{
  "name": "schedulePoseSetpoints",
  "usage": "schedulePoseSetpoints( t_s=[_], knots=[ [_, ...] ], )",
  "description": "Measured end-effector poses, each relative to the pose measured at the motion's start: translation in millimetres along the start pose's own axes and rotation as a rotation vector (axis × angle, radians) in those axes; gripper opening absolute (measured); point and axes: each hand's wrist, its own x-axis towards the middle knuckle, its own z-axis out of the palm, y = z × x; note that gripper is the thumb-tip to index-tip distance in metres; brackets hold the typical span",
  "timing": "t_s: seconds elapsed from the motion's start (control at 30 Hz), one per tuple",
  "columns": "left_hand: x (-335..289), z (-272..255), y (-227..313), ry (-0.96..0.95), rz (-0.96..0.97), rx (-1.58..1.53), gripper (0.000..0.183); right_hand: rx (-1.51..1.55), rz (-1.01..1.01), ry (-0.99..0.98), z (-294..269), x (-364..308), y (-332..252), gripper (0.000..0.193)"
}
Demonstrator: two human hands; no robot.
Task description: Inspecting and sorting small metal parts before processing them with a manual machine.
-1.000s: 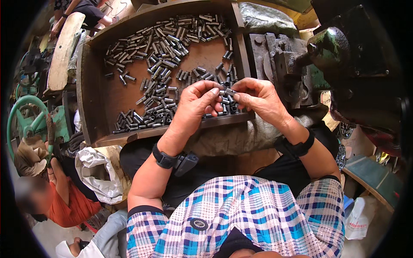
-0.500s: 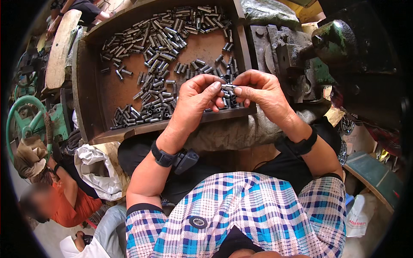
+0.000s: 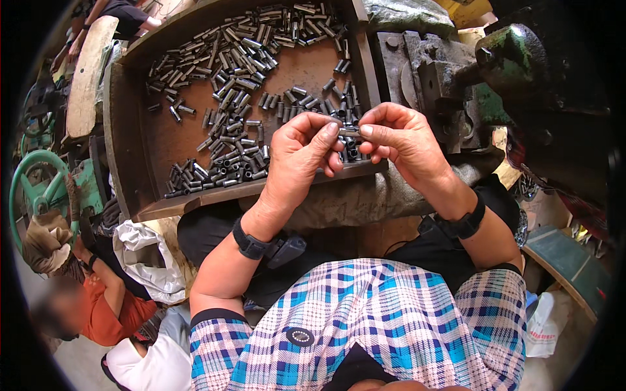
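A short metal tube (image 3: pixel 350 131) is pinched between my two hands, lying about level above the front right part of the tray. The fingertips of my left hand (image 3: pixel 295 153) are closed on its left end. At its other end are the thumb and fingertips of my right hand (image 3: pixel 409 140), also closed. Below and behind the hands, a shallow brown tray (image 3: pixel 175 138) holds many loose metal tubes (image 3: pixel 244 85) like it, some in heaps and some scattered. My fingers cover both ends of the held tube.
A dark, greasy machine (image 3: pixel 450 85) stands close at the tray's right. To the left are a green handwheel (image 3: pixel 40 201), a white sack (image 3: pixel 149 260) and a person in orange (image 3: pixel 114 316). Grey cloth (image 3: pixel 365 202) lies along the tray's front edge.
My right hand has shifted slightly right and its fingers have spread a little; the tube is still between both hands. The person in white at lower left has moved.
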Motion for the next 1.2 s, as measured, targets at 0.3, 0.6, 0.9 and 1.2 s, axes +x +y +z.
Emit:
schedulePoseSetpoints(
  t_s=[0.3, 0.6, 0.9, 1.2],
  knots=[
    [-8, 9, -1, 0.025, 0.101, 0.069, 0.018, 0.047, 0.095, -0.074, -10, 1, -9, 0.012],
    [-8, 5, 1, -0.119, -0.039, -0.002, 0.018, -0.095, 0.132, -0.131, -3, -2, -17, 0.016],
    [-5, -11, 10, -0.306, -0.132, -0.118, 0.018, -0.289, 0.135, -0.245, -2, -3, -11, 0.028],
    [-17, -12, 24, -0.532, -0.165, 0.079, 0.029, -0.405, 0.238, -0.43, 6, -3, -14, 0.021]
  ],
)
